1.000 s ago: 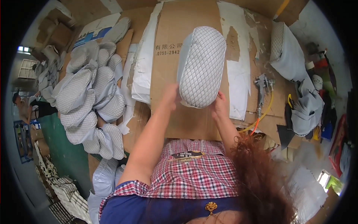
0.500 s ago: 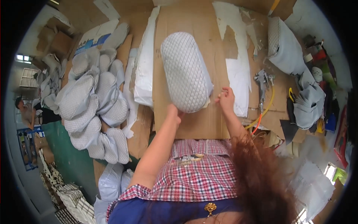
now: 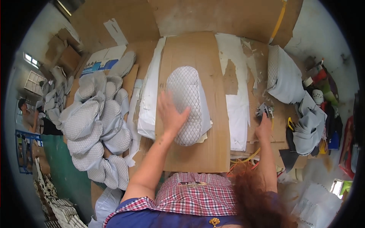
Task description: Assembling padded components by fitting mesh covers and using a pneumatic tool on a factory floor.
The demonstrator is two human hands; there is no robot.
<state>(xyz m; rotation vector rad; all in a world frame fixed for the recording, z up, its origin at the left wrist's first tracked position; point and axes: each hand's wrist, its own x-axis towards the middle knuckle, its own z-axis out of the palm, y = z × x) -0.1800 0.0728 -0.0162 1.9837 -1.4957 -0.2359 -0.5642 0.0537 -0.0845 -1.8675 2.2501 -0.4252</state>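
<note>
Fingers spread on our left hand, over quilted pad; right hand at spray gun, closure unclear. We judge: gun-pickup step; next calls for firm grip.

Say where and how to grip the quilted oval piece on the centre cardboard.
Likely hold the quilted piece at the middle of its long sides, left hand from the left, right hand from the right: it is elongated, lies front to back, and cardboard flanks it. The left hand spreads over its left edge.
</note>
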